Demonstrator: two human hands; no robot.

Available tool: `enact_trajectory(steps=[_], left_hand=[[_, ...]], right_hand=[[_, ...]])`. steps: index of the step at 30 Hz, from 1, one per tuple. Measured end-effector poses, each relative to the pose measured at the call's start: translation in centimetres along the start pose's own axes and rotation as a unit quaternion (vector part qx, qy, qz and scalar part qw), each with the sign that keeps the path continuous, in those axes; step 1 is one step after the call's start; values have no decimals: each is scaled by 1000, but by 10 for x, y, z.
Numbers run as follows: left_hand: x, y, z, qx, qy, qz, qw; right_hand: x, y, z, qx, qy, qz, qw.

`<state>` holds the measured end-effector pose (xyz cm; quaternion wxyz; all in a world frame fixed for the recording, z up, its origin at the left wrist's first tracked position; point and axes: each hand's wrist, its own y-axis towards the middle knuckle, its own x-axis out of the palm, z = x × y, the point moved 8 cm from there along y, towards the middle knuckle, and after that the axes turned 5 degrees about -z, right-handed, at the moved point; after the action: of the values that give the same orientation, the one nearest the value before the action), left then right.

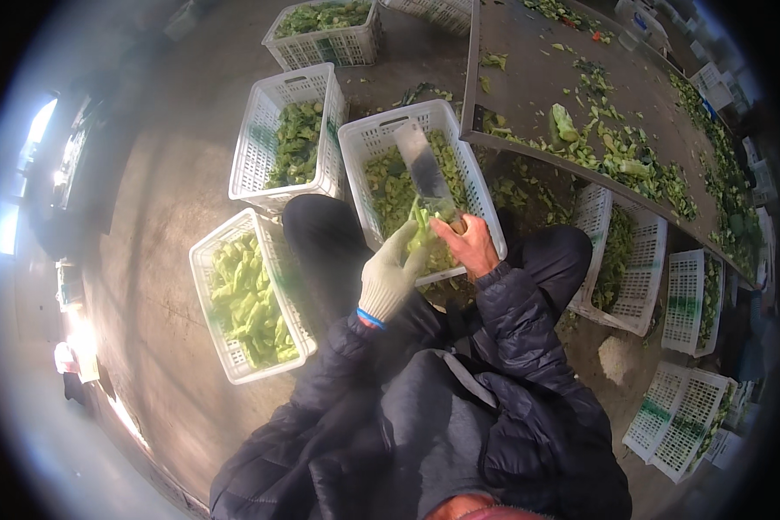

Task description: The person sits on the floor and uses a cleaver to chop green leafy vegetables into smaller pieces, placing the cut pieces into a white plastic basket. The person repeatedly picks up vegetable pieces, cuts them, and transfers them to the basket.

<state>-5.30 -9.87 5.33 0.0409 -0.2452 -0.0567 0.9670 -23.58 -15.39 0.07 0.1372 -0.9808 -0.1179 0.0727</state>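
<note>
My left hand [391, 270], in a cream knitted glove with a blue cuff edge, grips a light green vegetable stem [420, 233]. My right hand [469, 244] is bare and holds a broad-bladed cleaver [422, 162] by its wooden handle. Its blade points away from me, over a white plastic crate [487, 214] with green trimmings [387, 188] in it. The blade's near end is close to the stem; whether they touch is unclear. At my left stands another white crate [203, 305] filled with pale green peeled stems [247, 292].
White crates with greens [250, 146] [364, 49] stand beyond my left knee. A brown table [526, 84] with a raised metal edge, strewn with leaf scraps and stem pieces, is at the upper right. More crates [647, 260] [682, 299] [679, 416] sit beneath and beside it.
</note>
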Motion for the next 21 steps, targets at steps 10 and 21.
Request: enact_trajectory(steps=[10, 21], left_hand=[[37, -3, -40, -22, -406, -159, 900], [36, 17, -124, 115, -132, 48, 983]], right_hand=[[0, -2, -8, -124, -33, 40, 991], [13, -101, -63, -380, -432, 59, 816]])
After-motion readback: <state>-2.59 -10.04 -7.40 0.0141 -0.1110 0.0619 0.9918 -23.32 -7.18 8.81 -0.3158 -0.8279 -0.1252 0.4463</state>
